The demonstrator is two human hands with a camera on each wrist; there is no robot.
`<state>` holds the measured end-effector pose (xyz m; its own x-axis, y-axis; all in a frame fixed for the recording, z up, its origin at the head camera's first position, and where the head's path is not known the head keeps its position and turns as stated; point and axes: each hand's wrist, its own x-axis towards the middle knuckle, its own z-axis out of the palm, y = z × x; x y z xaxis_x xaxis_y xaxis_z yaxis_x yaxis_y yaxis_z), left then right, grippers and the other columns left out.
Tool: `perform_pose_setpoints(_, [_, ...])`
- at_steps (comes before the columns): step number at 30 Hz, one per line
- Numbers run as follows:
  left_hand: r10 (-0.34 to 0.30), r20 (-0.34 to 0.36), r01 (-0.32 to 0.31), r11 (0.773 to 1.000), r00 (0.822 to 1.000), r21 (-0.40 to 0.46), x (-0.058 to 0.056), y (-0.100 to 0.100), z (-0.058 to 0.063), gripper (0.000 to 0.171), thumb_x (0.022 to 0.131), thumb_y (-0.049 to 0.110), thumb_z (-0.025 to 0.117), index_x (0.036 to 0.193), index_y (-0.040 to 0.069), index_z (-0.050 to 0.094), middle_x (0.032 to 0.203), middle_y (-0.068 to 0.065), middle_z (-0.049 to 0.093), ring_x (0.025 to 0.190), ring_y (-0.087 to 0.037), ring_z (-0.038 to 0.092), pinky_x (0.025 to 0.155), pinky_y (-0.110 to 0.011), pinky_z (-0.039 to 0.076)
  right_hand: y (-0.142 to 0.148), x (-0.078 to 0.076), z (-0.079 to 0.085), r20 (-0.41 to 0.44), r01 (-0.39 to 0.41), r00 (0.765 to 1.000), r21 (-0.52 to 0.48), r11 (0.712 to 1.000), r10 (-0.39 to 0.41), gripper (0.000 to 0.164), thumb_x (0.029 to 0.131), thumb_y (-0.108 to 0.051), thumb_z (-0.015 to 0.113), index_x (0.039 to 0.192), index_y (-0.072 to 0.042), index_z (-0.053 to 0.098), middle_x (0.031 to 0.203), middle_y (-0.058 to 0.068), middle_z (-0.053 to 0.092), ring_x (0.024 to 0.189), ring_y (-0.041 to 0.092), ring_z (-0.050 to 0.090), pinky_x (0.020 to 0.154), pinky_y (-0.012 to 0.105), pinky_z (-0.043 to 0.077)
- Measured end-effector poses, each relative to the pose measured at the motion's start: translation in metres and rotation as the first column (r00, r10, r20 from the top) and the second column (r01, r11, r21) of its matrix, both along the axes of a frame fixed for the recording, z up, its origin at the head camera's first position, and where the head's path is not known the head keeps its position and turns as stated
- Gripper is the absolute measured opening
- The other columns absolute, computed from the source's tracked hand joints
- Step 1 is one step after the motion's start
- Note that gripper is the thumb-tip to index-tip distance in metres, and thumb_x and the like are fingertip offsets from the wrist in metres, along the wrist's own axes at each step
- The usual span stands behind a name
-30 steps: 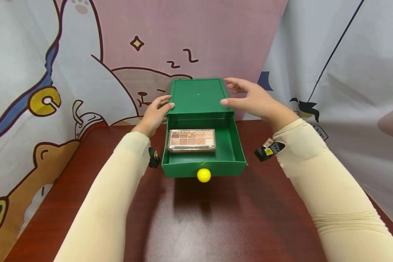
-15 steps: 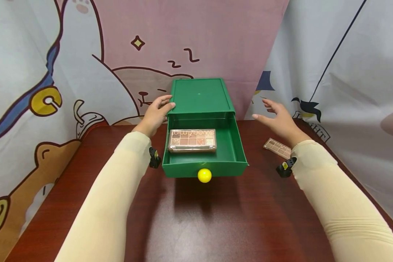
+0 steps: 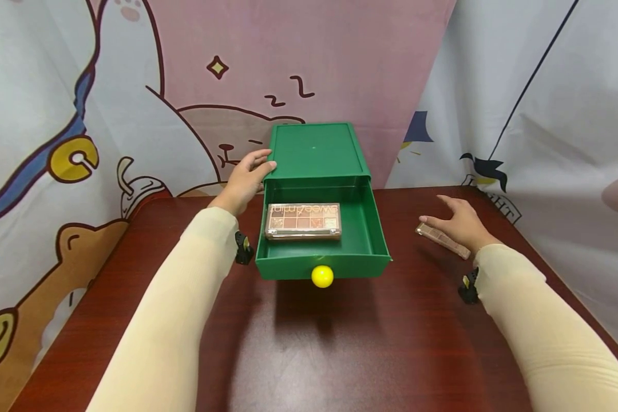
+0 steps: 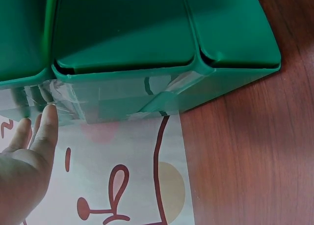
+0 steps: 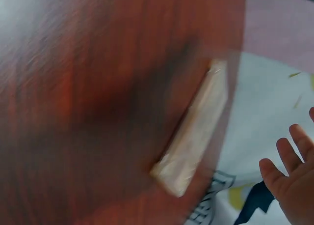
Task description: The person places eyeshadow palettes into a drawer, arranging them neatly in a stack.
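Note:
A green drawer box [image 3: 316,150] stands in the middle of the table, its drawer [image 3: 357,229] pulled out toward me with a yellow ball knob [image 3: 322,276]. One eyeshadow palette [image 3: 304,221] lies in the drawer's left part. My left hand [image 3: 244,182] touches the box's left side, fingers extended; the left wrist view shows its fingertips [image 4: 50,109] at the taped green wall. To the right, my right hand [image 3: 458,223] hovers with spread fingers over a second eyeshadow palette [image 3: 445,241] on the table, partly covering it. That palette [image 5: 194,131] looks blurred in the right wrist view.
The dark red wooden table [image 3: 309,355] runs back to a cartoon-printed cloth [image 3: 360,63] close behind the box. The cloth also hangs along both sides. A black wrist strap device [image 3: 468,287] sits under the right sleeve.
My right hand has left the box's right edge and moved right and down, to above the second palette, which came into fuller view. The left hand has stayed at the box.

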<state>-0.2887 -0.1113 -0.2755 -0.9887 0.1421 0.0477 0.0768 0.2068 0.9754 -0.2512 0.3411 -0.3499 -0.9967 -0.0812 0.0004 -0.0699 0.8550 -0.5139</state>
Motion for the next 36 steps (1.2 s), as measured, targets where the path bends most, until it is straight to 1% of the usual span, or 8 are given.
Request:
perform_pose_setpoints(7, [0.003, -0.004, -0.003, 1.000, 1.000, 0.001, -0.001, 0.000, -0.001, 0.048, 0.100, 0.031, 0.054, 0.146, 0.023, 0.042, 0.152, -0.003, 0.034, 0.130, -0.025, 0.043, 0.100, -0.046, 0.042, 0.016, 0.007, -0.018, 0.094, 0.043, 0.994, 0.052, 0.998, -0.048, 0.093, 0.092, -0.051, 0.058, 0.151, 0.006, 0.015, 0.147, 0.042, 0.010, 0.133, 0.061, 0.010, 0.103, 0.072, 0.017])
perform_pose_setpoints(10, [0.004, -0.008, -0.004, 1.000, 1.000, 0.002, -0.001, 0.000, 0.000, 0.048, 0.100, 0.031, 0.054, 0.146, 0.023, 0.042, 0.152, -0.004, 0.034, 0.132, -0.025, 0.041, 0.100, -0.047, 0.042, 0.023, 0.008, -0.026, 0.108, 0.062, 0.992, 0.061, 0.996, -0.068, 0.092, 0.092, -0.050, 0.060, 0.150, 0.007, 0.016, 0.145, 0.043, 0.011, 0.130, 0.061, 0.012, 0.102, 0.071, 0.019])
perform_pose_setpoints(15, [0.003, -0.010, -0.003, 1.000, 1.000, -0.002, -0.001, -0.001, 0.000, 0.048, 0.100, 0.031, 0.053, 0.146, 0.024, 0.042, 0.153, -0.003, 0.034, 0.135, -0.025, 0.039, 0.102, -0.048, 0.041, 0.034, 0.007, -0.039, 0.097, 0.074, 0.992, 0.086, 0.994, -0.082, 0.090, 0.091, -0.047, 0.061, 0.147, 0.010, 0.021, 0.142, 0.045, 0.016, 0.125, 0.063, 0.017, 0.100, 0.070, 0.021])
perform_pose_setpoints(19, [0.005, -0.006, -0.005, 1.000, 1.000, -0.016, -0.001, -0.002, 0.001, 0.048, 0.100, 0.033, 0.053, 0.146, 0.025, 0.042, 0.153, -0.003, 0.033, 0.135, -0.025, 0.038, 0.103, -0.047, 0.040, 0.042, 0.005, -0.048, 0.121, 0.083, 0.988, 0.113, 0.990, -0.096, 0.096, 0.089, -0.055, 0.060, 0.146, 0.012, 0.021, 0.141, 0.046, 0.016, 0.124, 0.064, 0.017, 0.100, 0.069, 0.022])
perform_pose_setpoints(22, [0.008, -0.003, -0.008, 1.000, 1.000, -0.010, -0.002, -0.002, 0.000, 0.048, 0.100, 0.032, 0.054, 0.146, 0.025, 0.042, 0.152, -0.003, 0.034, 0.133, -0.025, 0.041, 0.101, -0.047, 0.042, 0.046, 0.005, -0.054, 0.145, 0.083, 0.984, 0.131, 0.988, -0.102, 0.098, 0.088, -0.056, 0.060, 0.144, 0.015, 0.021, 0.139, 0.046, 0.019, 0.123, 0.063, 0.018, 0.099, 0.068, 0.022])
perform_pose_setpoints(29, [0.014, -0.005, -0.014, 1.000, 1.000, -0.007, -0.002, -0.002, -0.002, 0.048, 0.100, 0.031, 0.054, 0.146, 0.023, 0.042, 0.152, -0.003, 0.036, 0.131, -0.024, 0.043, 0.100, -0.046, 0.042, 0.050, 0.010, -0.057, 0.160, 0.054, 0.983, 0.210, 0.976, -0.089, 0.092, 0.089, -0.048, 0.061, 0.139, 0.020, 0.024, 0.135, 0.046, 0.027, 0.123, 0.058, 0.023, 0.096, 0.067, 0.024])
perform_pose_setpoints(32, [0.011, -0.004, -0.011, 1.000, 1.000, -0.004, -0.003, -0.001, -0.002, 0.048, 0.099, 0.031, 0.054, 0.145, 0.023, 0.042, 0.151, -0.003, 0.036, 0.134, -0.024, 0.040, 0.103, -0.046, 0.040, 0.051, 0.012, -0.057, 0.168, 0.055, 0.981, 0.246, 0.968, -0.098, 0.091, 0.090, -0.049, 0.059, 0.139, 0.019, 0.025, 0.134, 0.046, 0.028, 0.117, 0.059, 0.027, 0.091, 0.069, 0.031])
perform_pose_setpoints(36, [0.010, -0.003, -0.010, 1.000, 1.000, -0.001, -0.003, -0.001, -0.002, 0.048, 0.099, 0.031, 0.055, 0.145, 0.023, 0.043, 0.151, -0.003, 0.036, 0.134, -0.023, 0.040, 0.105, -0.046, 0.039, 0.052, 0.013, -0.061, 0.190, 0.084, 0.972, 0.260, 0.962, -0.136, 0.094, 0.090, -0.056, 0.056, 0.141, 0.016, 0.024, 0.132, 0.045, 0.027, 0.108, 0.057, 0.030, 0.082, 0.068, 0.038])
